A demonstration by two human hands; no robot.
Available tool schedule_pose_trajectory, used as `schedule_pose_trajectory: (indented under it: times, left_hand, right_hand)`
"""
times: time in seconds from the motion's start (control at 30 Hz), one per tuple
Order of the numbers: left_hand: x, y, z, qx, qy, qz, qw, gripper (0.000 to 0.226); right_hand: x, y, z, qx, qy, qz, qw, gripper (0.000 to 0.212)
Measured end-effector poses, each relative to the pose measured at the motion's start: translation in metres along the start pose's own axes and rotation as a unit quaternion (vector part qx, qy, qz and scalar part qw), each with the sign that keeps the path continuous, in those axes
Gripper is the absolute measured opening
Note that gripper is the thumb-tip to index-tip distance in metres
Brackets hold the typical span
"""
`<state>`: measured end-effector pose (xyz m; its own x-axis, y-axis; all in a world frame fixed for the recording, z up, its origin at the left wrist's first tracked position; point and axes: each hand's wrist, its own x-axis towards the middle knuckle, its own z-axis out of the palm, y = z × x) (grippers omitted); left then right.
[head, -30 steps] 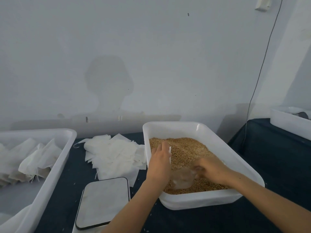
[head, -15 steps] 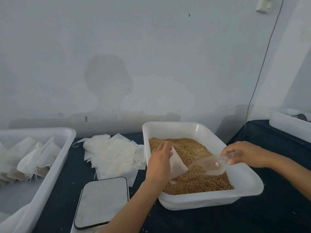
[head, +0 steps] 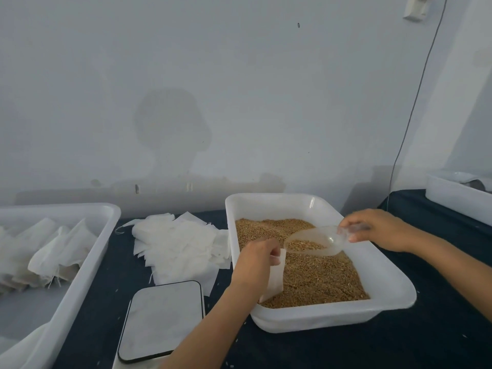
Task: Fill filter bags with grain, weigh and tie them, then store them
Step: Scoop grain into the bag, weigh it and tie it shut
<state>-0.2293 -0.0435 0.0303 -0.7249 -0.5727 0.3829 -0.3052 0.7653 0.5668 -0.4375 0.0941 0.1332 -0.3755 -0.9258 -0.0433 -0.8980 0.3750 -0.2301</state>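
A small white filter bag [head: 275,275] is pinched upright in the left hand [head: 255,265] over the brown grain [head: 314,278] in the white plastic tub [head: 383,286]. A clear plastic scoop [head: 311,241], part-filled, is gripped by the right hand [head: 378,229] just above the bag, whose mouth is hidden by fingers.

A dark-covered table [head: 332,350] carries a white tub [head: 346,315] of grain in the middle, a flat scale [head: 162,318] just left of it, a loose heap of white filter bags [head: 175,243] behind the scale, and a second white tub [head: 87,259] at the far left.
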Motion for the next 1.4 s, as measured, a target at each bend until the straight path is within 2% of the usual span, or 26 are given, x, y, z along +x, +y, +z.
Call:
schedule_pose_trajectory:
  times: [0.13, 0.23, 0.47, 0.57, 0.63, 0.73, 0.8, 0.87, 1.0, 1.03, 1.1, 1.27, 1.33, 1.4]
  left_hand:
    - [0.000, 0.001, -0.001, -0.023, -0.016, -0.011, 1.000, 0.007]
    - [0.001, 0.001, -0.002, -0.042, -0.029, -0.017, 0.999, 0.006]
    - [0.004, 0.000, -0.003, -0.018, -0.042, -0.004, 0.999, 0.011]
    - [0.003, -0.003, 0.001, -0.006, -0.014, -0.013, 1.000, 0.004]
    - [0.002, -0.004, 0.003, 0.006, 0.002, -0.021, 1.000, 0.005]
    - [0.000, -0.006, 0.006, 0.017, 0.015, -0.025, 0.999, 0.014]
    - [0.000, -0.007, 0.007, 0.017, 0.024, -0.034, 0.999, 0.018]
    - [-0.001, -0.006, 0.005, 0.013, 0.036, -0.042, 0.998, 0.015]
    - [-0.001, -0.002, 0.000, -0.038, 0.077, -0.064, 0.994, 0.014]
    - [-0.002, -0.001, -0.002, -0.050, 0.084, -0.069, 0.993, 0.010]
    - [-0.002, -0.001, -0.005, -0.072, 0.093, -0.087, 0.989, 0.007]
    - [-0.002, -0.002, -0.006, -0.118, 0.106, -0.096, 0.983, 0.009]
    - [-0.002, -0.003, -0.007, -0.141, 0.110, -0.098, 0.979, 0.010]
    - [0.000, -0.003, -0.009, -0.170, 0.106, -0.102, 0.974, 0.011]
  right_hand:
    - [0.006, -0.016, -0.010, -0.092, 0.037, 0.000, 0.995, 0.022]
    - [0.012, -0.027, -0.012, -0.140, 0.060, -0.032, 0.988, 0.022]
    - [0.022, -0.044, -0.018, -0.308, 0.108, -0.101, 0.940, 0.026]
    - [0.023, -0.045, -0.018, -0.348, 0.124, -0.114, 0.922, 0.027]
    - [0.022, -0.045, -0.017, -0.317, 0.102, -0.085, 0.939, 0.025]
    - [0.014, -0.041, -0.012, -0.212, 0.007, 0.025, 0.977, 0.021]
    - [0.010, -0.035, -0.004, -0.158, -0.038, 0.054, 0.985, 0.012]
    - [0.008, -0.033, 0.006, -0.140, -0.045, 0.049, 0.988, 0.006]
    - [0.012, -0.038, 0.038, -0.100, -0.034, 0.084, 0.991, 0.028]
    - [0.015, -0.039, 0.049, -0.093, -0.030, 0.089, 0.991, 0.027]
    - [0.024, -0.039, 0.073, -0.083, -0.023, 0.098, 0.991, 0.010]
    - [0.030, -0.045, 0.114, -0.045, -0.047, 0.125, 0.990, 0.015]
    - [0.030, -0.047, 0.116, -0.064, -0.031, 0.114, 0.991, 0.029]
    - [0.026, -0.049, 0.112, -0.061, -0.018, 0.067, 0.996, 0.065]
